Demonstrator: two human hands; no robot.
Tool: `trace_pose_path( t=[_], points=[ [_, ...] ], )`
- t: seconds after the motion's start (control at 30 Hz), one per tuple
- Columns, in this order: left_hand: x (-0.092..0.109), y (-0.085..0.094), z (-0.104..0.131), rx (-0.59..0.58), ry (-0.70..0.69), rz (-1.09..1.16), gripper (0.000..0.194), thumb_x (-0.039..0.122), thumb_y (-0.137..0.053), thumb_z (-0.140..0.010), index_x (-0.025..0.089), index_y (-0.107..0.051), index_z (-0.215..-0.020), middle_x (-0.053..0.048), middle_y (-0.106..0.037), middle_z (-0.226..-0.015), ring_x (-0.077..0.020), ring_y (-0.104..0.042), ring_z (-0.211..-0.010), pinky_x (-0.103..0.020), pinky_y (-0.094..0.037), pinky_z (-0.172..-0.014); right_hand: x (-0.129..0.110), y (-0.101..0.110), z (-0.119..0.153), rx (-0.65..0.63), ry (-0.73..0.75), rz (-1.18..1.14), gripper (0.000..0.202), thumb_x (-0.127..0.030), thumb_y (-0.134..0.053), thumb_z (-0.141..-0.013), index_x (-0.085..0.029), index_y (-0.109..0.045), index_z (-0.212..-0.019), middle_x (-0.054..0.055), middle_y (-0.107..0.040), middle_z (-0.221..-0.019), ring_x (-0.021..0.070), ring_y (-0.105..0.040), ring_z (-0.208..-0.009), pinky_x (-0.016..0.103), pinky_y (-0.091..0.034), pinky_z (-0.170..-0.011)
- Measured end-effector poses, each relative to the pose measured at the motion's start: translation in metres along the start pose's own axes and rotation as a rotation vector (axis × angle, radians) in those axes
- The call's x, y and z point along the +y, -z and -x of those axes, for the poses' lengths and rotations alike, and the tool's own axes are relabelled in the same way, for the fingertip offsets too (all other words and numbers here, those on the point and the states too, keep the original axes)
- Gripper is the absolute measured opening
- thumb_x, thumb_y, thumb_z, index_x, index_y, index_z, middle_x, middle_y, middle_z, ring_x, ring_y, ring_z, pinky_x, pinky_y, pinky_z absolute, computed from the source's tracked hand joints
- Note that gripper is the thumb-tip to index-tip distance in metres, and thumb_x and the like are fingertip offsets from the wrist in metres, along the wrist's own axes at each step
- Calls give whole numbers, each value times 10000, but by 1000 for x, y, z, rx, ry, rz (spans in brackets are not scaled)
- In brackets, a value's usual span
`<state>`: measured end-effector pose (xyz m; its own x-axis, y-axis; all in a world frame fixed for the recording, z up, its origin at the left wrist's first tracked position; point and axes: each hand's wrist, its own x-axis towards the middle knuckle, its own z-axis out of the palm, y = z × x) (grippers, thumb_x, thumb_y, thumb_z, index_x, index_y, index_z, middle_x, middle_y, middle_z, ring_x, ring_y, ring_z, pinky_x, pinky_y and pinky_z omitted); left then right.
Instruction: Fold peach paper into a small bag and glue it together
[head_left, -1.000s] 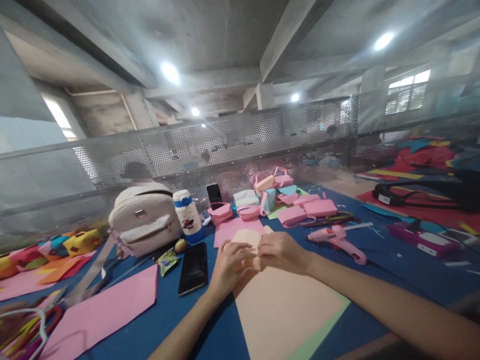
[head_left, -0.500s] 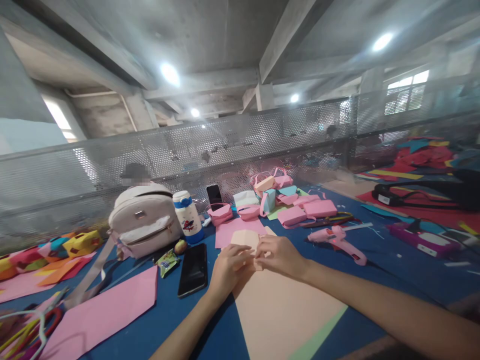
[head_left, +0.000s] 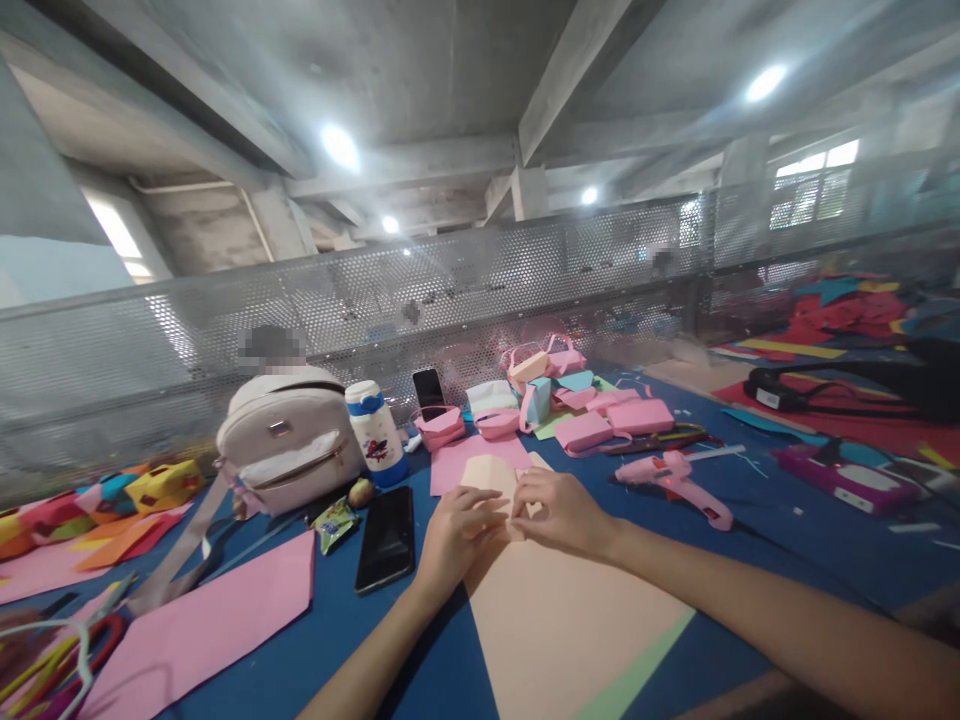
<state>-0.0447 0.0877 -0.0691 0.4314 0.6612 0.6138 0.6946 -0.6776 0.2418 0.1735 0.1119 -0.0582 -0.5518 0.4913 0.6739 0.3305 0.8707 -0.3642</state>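
Note:
A small folded piece of peach paper (head_left: 489,472) stands between my two hands, over a large peach sheet (head_left: 570,620). My left hand (head_left: 459,530) has its fingers bent over the left side of the folded piece. From the other side, my right hand (head_left: 564,508) pinches the piece with thumb and fingers; its fingertips nearly meet those of the left. Part of the folded paper is hidden behind my fingers. A green sheet (head_left: 641,665) peeks out under the large peach one. Just beyond lies a pink sheet (head_left: 446,475).
A pink glue gun (head_left: 675,482) lies to the right, its cord trailing. Several small paper bags (head_left: 585,432) sit behind. Leftward are a black phone (head_left: 385,540), a bottle (head_left: 377,440), a white backpack (head_left: 292,435), a pink sheet (head_left: 225,620) and scissors (head_left: 105,640).
My fingers have shifted very slightly on the folded peach paper, the right ones curling a little. Everything else on the table stays where it was.

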Motion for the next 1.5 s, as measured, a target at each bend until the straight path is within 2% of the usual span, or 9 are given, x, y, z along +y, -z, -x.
trace_pose_path(
  t=[0.27,0.37,0.43,0.6,0.87,1.03,1.17,1.33,1.5],
  points=[
    [-2,0,0,26,66,40,156,217,-771,-800,335,-797,-899,-49,-728,-1177,-270,-651,-1061,-478,-497,-951,-2,1,0,-35,24,20,165,-252,-728,-839,-208,-641,-707,1,-674,-758,180,-617,-816,270,-445,-722],
    [-15,4,0,120,231,156,510,279,-780,-781,308,-648,-1273,-94,-566,-1411,-304,-533,-1282,-500,-431,-1063,-4,3,0,-39,-52,46,134,-288,-741,-820,-210,-636,-850,13,-672,-857,185,-617,-835,263,-423,-694],
    [-26,6,1,140,362,245,825,307,-820,-716,276,-452,-1454,-128,-474,-1483,-329,-445,-1366,-514,-394,-1098,-6,5,0,-78,-181,54,307,-362,-760,-797,-211,-594,-1006,12,-672,-880,188,-625,-801,254,-396,-641],
    [-37,4,7,-72,433,400,1199,187,-849,-611,207,-130,-1570,-141,-640,-1265,-277,-667,-1070,-390,-577,-857,-7,9,-2,-200,-414,69,459,-438,-774,-753,-227,-524,-1075,-37,-675,-767,181,-636,-670,239,-317,-560],
    [-29,4,5,-114,446,448,1071,128,-766,-689,231,-158,-1565,-98,-681,-1143,-231,-697,-961,-319,-599,-753,-4,5,-1,-123,-428,14,507,-353,-755,-753,-257,-501,-1182,-7,-718,-931,199,-672,-770,258,-392,-647],
    [-22,9,0,-8,350,356,960,131,-735,-725,261,-247,-1541,-142,-423,-1531,-308,-427,-1398,-442,-444,-1082,3,0,0,-23,-439,-44,483,-279,-692,-799,-251,-476,-1230,2,-698,-948,191,-644,-766,273,-411,-663],
    [-17,12,-1,19,292,308,883,188,-712,-771,262,-272,-1533,-119,-312,-1602,-315,-286,-1475,-469,-337,-1163,13,-7,1,53,-440,-172,481,-245,-637,-828,-237,-428,-1261,14,-668,-996,160,-626,-716,280,-449,-658],
    [-5,13,0,80,213,228,848,180,-656,-809,257,-236,-1541,-110,-420,-1537,-292,-311,-1467,-443,-323,-1175,22,-13,1,116,-458,-314,494,-246,-593,-851,-226,-383,-1298,42,-627,-1047,150,-614,-716,296,-488,-660],
    [3,12,2,122,160,123,804,170,-622,-842,280,-238,-1541,-112,-509,-1443,-273,-542,-1240,-397,-475,-1034,22,-16,0,102,-490,-487,496,-269,-580,-846,-237,-379,-1298,36,-583,-1056,136,-662,-722,275,-520,-629]
  ],
)
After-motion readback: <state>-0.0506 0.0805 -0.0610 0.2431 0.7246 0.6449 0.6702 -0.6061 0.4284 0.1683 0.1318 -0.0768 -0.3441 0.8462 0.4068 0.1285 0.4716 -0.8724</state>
